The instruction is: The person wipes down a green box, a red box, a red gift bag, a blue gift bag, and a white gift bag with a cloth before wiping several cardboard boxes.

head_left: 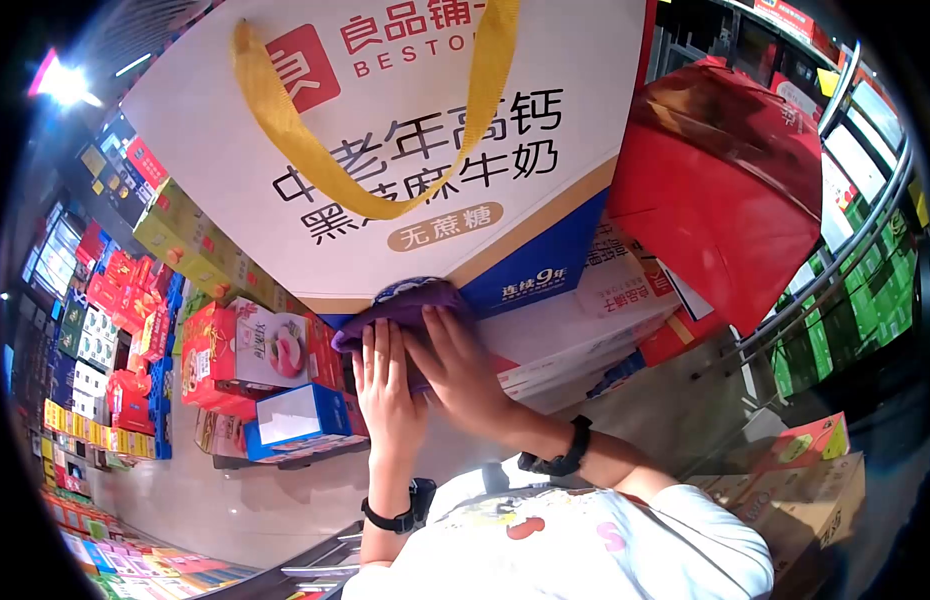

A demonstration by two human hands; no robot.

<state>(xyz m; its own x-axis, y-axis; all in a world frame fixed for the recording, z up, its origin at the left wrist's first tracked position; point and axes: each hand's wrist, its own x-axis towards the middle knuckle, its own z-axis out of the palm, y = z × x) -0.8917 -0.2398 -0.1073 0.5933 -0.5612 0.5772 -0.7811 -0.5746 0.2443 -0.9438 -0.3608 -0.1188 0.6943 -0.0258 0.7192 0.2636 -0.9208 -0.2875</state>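
A folded purple cloth [410,303] is bunched against the lower edge of a large white and blue gift box [225,160] with a yellow ribbon handle [330,180]. My left hand [387,385] holds the cloth, its fingers lying close together over it and pointing at the box. Beside it, my right hand [465,375] is closed on the cloth's right part, slightly blurred. Both thumbs are mostly hidden. Part of the cloth shows between the two hands.
Right of the big box stands a red gift bag [715,200], above white cartons [575,340]. Red boxes [210,350] and a blue box [300,420] are at the left. Brown cartons [805,510] stand at lower right, near a metal rail [835,290] and green boxes [865,320].
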